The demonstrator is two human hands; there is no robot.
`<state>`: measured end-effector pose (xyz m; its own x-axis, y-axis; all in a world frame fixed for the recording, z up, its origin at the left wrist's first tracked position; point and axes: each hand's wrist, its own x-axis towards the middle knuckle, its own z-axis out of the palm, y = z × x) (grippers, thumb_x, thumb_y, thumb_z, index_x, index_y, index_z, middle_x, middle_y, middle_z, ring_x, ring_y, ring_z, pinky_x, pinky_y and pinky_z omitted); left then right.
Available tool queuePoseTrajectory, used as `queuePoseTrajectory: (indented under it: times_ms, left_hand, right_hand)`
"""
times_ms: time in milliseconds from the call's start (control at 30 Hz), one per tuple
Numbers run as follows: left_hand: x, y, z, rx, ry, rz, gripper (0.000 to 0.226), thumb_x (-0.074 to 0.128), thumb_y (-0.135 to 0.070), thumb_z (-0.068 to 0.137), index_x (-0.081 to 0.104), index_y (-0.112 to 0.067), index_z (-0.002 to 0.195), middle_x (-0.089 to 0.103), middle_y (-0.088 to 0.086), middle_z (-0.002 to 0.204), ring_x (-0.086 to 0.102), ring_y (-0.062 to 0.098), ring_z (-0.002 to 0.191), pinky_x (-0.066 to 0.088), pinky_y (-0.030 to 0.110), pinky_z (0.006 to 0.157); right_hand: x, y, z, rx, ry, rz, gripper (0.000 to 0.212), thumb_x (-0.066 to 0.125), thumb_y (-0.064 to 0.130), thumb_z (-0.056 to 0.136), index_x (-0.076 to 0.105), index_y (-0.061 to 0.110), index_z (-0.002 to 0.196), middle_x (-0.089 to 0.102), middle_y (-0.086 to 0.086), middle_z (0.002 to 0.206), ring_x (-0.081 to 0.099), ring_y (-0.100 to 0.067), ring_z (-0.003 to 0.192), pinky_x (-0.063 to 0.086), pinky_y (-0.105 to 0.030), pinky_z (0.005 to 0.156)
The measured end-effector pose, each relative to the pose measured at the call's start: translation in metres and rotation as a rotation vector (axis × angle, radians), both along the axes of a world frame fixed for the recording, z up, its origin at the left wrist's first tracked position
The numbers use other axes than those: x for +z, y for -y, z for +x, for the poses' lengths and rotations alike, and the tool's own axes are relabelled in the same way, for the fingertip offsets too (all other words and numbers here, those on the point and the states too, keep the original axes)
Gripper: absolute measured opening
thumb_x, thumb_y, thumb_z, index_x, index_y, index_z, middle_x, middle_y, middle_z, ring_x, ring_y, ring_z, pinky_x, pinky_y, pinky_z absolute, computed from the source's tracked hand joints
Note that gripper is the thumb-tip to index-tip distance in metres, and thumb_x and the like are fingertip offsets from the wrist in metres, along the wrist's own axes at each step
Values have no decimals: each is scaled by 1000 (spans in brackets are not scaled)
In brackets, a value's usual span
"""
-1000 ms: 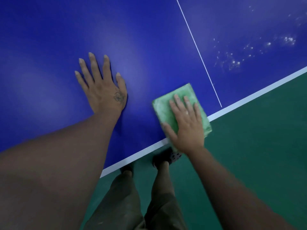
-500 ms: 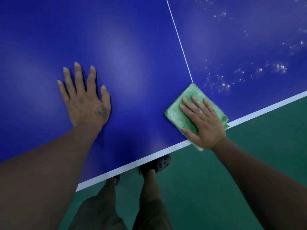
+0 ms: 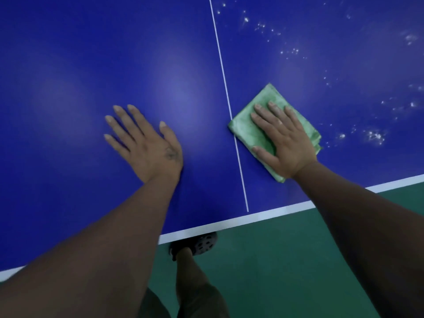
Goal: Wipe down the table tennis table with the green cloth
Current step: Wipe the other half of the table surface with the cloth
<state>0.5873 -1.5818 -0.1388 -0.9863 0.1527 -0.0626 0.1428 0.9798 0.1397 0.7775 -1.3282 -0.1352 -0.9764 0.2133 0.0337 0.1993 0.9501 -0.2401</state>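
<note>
- Blue table [image 3: 91,65] spreads beneath both hands.
- Left hand [image 3: 146,145] rests flat, fingers straight and spread.
- Right hand [image 3: 282,143] presses the green cloth [image 3: 247,129] flat, just right of the left hand.
- White specks [image 3: 376,135] lie beyond the right hand.

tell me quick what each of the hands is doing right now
Left hand: open, flat on the blue table, holding nothing.
Right hand: open, fingers straight, pressing the green cloth onto the table.

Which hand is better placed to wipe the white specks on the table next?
Probably right: the right hand lies flat on the green cloth beside the white specks; the left hand rests on the table, holding nothing.
</note>
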Motion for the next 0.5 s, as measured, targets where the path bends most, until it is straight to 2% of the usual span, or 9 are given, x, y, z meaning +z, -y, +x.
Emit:
queuePoseTrajectory:
  times_ms: [133, 500]
  left_hand:
    - [-10, -44, 4, 74, -13, -13, 79, 21, -56, 110, 11, -10, 174, 4, 19, 181, 2, 43, 167, 5, 67, 132]
    - [-12, -44, 5, 76, -49, -33, 79, 22, -57, 110, 13, -12, 174, 7, 20, 181, 5, 44, 167, 6, 68, 132]
  right_hand:
    - [-5, -21, -5, 9, -12, 12, 72, 50, 56, 109, 33, 22, 170, 27, 5, 179, 16, -22, 168, 14, -58, 135]
    - [0, -43, -16, -4, 11, 40, 71, 46, 56, 111, 30, 22, 171, 25, 5, 180, 15, -22, 168, 14, -57, 135]
